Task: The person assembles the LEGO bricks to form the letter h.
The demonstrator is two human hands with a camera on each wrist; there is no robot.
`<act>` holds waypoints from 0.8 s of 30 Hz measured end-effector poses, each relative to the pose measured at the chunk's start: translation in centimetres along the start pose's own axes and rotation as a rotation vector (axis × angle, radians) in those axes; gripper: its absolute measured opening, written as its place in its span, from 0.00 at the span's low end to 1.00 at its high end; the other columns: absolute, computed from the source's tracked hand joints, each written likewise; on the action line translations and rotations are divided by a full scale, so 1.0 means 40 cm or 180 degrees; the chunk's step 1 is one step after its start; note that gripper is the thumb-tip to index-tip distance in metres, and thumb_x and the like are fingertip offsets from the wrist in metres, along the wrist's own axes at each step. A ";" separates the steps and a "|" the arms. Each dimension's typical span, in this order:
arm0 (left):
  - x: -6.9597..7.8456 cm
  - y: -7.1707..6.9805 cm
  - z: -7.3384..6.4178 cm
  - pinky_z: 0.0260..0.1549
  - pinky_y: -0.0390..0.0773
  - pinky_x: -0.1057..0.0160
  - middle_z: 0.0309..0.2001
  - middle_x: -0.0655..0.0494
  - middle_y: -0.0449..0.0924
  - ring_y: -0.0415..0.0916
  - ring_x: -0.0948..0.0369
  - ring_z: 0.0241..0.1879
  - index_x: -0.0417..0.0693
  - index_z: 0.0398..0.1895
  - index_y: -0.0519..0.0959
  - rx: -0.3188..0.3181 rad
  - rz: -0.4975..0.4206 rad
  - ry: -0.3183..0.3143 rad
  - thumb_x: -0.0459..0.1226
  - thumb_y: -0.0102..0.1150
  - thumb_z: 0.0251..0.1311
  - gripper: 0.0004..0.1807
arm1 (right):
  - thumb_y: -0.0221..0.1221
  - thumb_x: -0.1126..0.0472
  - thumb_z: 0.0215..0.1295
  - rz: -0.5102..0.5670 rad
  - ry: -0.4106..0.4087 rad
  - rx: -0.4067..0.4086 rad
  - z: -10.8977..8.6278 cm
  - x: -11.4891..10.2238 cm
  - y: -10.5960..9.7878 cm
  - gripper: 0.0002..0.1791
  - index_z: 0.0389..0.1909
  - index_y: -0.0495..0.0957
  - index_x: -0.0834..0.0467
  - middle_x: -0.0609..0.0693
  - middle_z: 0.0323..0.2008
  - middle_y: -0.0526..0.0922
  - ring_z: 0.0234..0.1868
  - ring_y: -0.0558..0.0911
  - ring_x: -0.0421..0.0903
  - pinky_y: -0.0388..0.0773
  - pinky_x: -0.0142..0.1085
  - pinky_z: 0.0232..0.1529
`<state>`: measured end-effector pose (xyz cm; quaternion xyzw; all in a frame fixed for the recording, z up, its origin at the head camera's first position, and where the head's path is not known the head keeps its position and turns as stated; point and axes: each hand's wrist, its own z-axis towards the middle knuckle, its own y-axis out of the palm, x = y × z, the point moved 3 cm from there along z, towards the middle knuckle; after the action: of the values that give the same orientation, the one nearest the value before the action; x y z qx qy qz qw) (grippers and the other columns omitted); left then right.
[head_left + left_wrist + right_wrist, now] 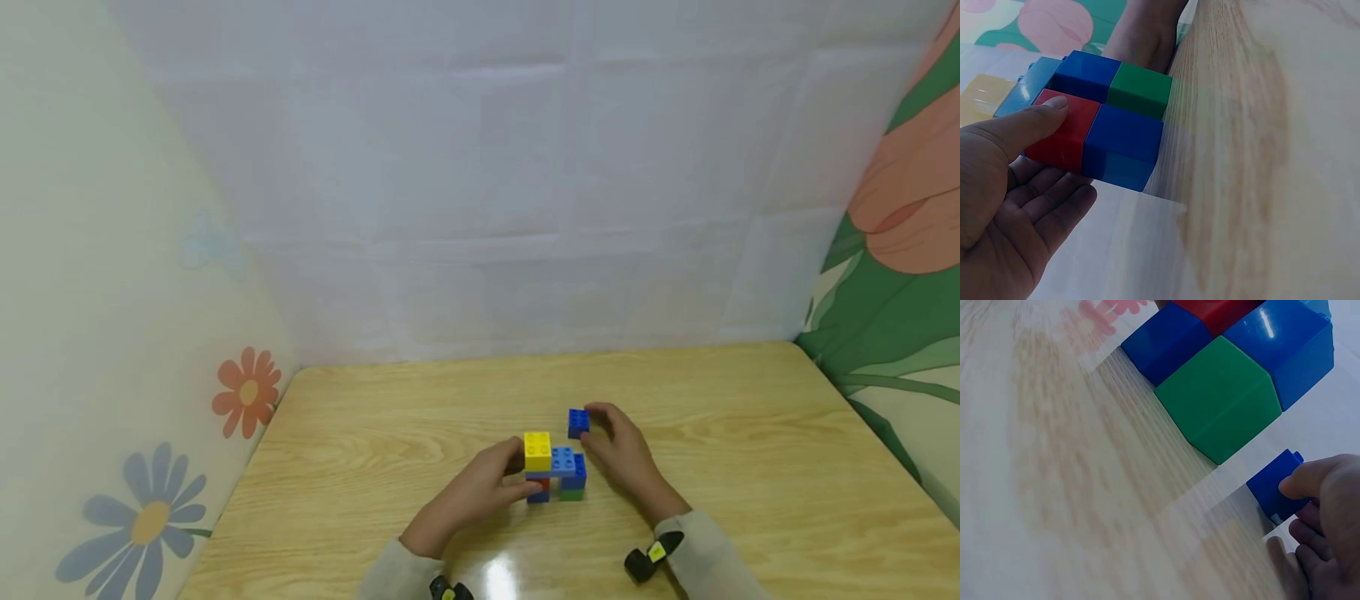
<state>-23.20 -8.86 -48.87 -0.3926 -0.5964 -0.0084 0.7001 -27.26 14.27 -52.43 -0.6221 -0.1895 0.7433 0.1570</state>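
Note:
My left hand (483, 483) grips a small toy-brick structure by its left column, thumb on the red brick (1060, 134). That red brick sits on a dark blue brick (1124, 147). Beside it stands a second column, a blue brick (1282, 344) over a green brick (1219, 397). A light blue brick (563, 461) bridges both columns, and a yellow brick (537, 451) tops its left end. Just behind and to the right of the structure, my right hand (626, 462) pinches a separate dark blue brick (578, 423), which is at the tabletop.
The bricks are on a wood-grain table (390, 408). A white sheet (510, 208) hangs along its back edge. Flower-patterned panels border the left and right sides. Each wrist wears a small black device (654, 557).

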 end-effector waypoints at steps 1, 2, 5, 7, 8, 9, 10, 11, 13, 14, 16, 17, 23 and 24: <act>0.001 0.000 0.000 0.54 0.76 0.64 0.53 0.58 0.78 0.75 0.59 0.57 0.51 0.55 0.72 -0.0001 -0.0003 0.0005 0.47 0.62 0.64 0.20 | 0.61 0.62 0.66 -0.0003 0.0008 0.0006 0.000 0.000 -0.001 0.23 0.61 0.70 0.57 0.53 0.61 0.73 0.65 0.70 0.52 0.63 0.49 0.68; 0.002 0.000 0.000 0.54 0.76 0.64 0.53 0.58 0.78 0.75 0.59 0.57 0.50 0.55 0.72 -0.0003 -0.0014 0.0011 0.46 0.62 0.64 0.20 | 0.61 0.62 0.66 -0.0019 0.0019 0.0008 0.000 0.000 -0.001 0.23 0.61 0.70 0.56 0.53 0.61 0.73 0.65 0.70 0.52 0.64 0.49 0.67; 0.005 0.000 -0.001 0.54 0.76 0.64 0.53 0.58 0.78 0.75 0.58 0.57 0.50 0.55 0.72 0.0003 -0.0040 0.0019 0.45 0.62 0.64 0.20 | 0.61 0.63 0.66 -0.0030 0.0050 0.0013 -0.001 -0.003 -0.001 0.23 0.61 0.70 0.57 0.53 0.61 0.74 0.65 0.70 0.52 0.64 0.49 0.67; 0.006 0.001 -0.001 0.54 0.76 0.64 0.52 0.58 0.78 0.75 0.58 0.57 0.50 0.56 0.72 -0.0001 -0.0053 0.0005 0.45 0.62 0.64 0.20 | 0.61 0.63 0.66 -0.0037 0.0057 0.0016 -0.001 -0.003 -0.001 0.23 0.61 0.70 0.57 0.53 0.61 0.74 0.64 0.70 0.52 0.64 0.49 0.67; 0.006 0.001 -0.001 0.54 0.76 0.64 0.52 0.58 0.78 0.75 0.58 0.57 0.50 0.56 0.72 -0.0001 -0.0053 0.0000 0.45 0.62 0.64 0.20 | 0.61 0.63 0.66 -0.0042 0.0055 0.0015 -0.001 -0.003 -0.001 0.23 0.60 0.70 0.57 0.53 0.61 0.74 0.64 0.70 0.52 0.64 0.49 0.67; 0.006 0.001 -0.001 0.54 0.76 0.64 0.52 0.58 0.78 0.75 0.58 0.57 0.50 0.56 0.72 0.0000 -0.0049 -0.0002 0.45 0.62 0.64 0.20 | 0.61 0.63 0.66 -0.0044 0.0051 0.0016 -0.001 -0.003 -0.001 0.23 0.60 0.70 0.57 0.53 0.61 0.74 0.64 0.71 0.52 0.64 0.49 0.67; 0.006 0.001 0.000 0.54 0.76 0.64 0.52 0.58 0.78 0.75 0.59 0.57 0.50 0.56 0.72 0.0000 -0.0038 -0.0008 0.46 0.62 0.64 0.21 | 0.61 0.62 0.66 -0.0049 0.0047 0.0019 -0.001 -0.002 -0.001 0.23 0.60 0.70 0.57 0.53 0.61 0.74 0.64 0.71 0.52 0.64 0.49 0.67; 0.006 0.001 0.000 0.54 0.76 0.64 0.52 0.58 0.78 0.75 0.59 0.57 0.50 0.56 0.72 0.0001 -0.0025 -0.0012 0.46 0.62 0.64 0.21 | 0.61 0.62 0.66 -0.0049 0.0041 0.0019 -0.001 -0.001 -0.001 0.23 0.60 0.70 0.57 0.53 0.61 0.74 0.64 0.71 0.52 0.64 0.49 0.67; 0.007 0.001 0.000 0.55 0.76 0.64 0.52 0.58 0.78 0.75 0.58 0.57 0.50 0.56 0.72 0.0007 -0.0007 -0.0019 0.46 0.62 0.64 0.21 | 0.61 0.62 0.67 -0.0033 0.0054 0.0026 0.000 0.001 -0.002 0.22 0.60 0.70 0.57 0.53 0.60 0.74 0.64 0.71 0.52 0.65 0.49 0.67; 0.007 0.000 0.000 0.55 0.76 0.64 0.52 0.58 0.78 0.75 0.58 0.57 0.50 0.56 0.72 0.0008 -0.0006 -0.0024 0.46 0.62 0.64 0.21 | 0.61 0.62 0.67 -0.0010 0.0067 0.0033 0.000 0.002 -0.002 0.22 0.60 0.70 0.57 0.53 0.60 0.74 0.64 0.71 0.52 0.65 0.49 0.67; 0.006 -0.001 0.000 0.55 0.76 0.64 0.52 0.58 0.78 0.75 0.58 0.57 0.50 0.56 0.72 0.0009 -0.0013 -0.0043 0.46 0.62 0.63 0.21 | 0.61 0.62 0.67 0.0060 0.0106 0.0045 0.002 0.003 -0.003 0.22 0.60 0.70 0.56 0.53 0.60 0.74 0.64 0.71 0.51 0.66 0.48 0.66; 0.006 -0.001 0.000 0.55 0.76 0.64 0.52 0.58 0.78 0.75 0.58 0.57 0.50 0.56 0.72 0.0010 -0.0022 -0.0050 0.46 0.62 0.63 0.21 | 0.61 0.62 0.67 0.0108 0.0125 0.0049 0.003 0.003 -0.004 0.22 0.60 0.69 0.56 0.53 0.60 0.74 0.64 0.71 0.51 0.66 0.48 0.66; 0.005 0.000 0.002 0.54 0.76 0.64 0.52 0.58 0.78 0.75 0.58 0.57 0.50 0.57 0.72 0.0020 -0.0007 -0.0058 0.46 0.63 0.63 0.22 | 0.60 0.58 0.69 0.0519 0.0167 0.0122 0.003 -0.007 -0.010 0.23 0.62 0.68 0.54 0.53 0.61 0.72 0.65 0.69 0.51 0.66 0.45 0.67; 0.005 0.000 0.002 0.54 0.76 0.64 0.52 0.58 0.78 0.75 0.58 0.57 0.50 0.57 0.72 0.0019 -0.0003 -0.0064 0.47 0.63 0.63 0.22 | 0.60 0.57 0.69 0.0597 0.0155 0.0145 0.002 -0.010 -0.012 0.24 0.63 0.67 0.54 0.53 0.61 0.72 0.66 0.69 0.50 0.66 0.44 0.67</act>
<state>-23.21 -8.71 -48.70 -0.3904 -0.6035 -0.0030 0.6952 -27.26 14.49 -51.85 -0.6513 -0.1096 0.7434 0.1054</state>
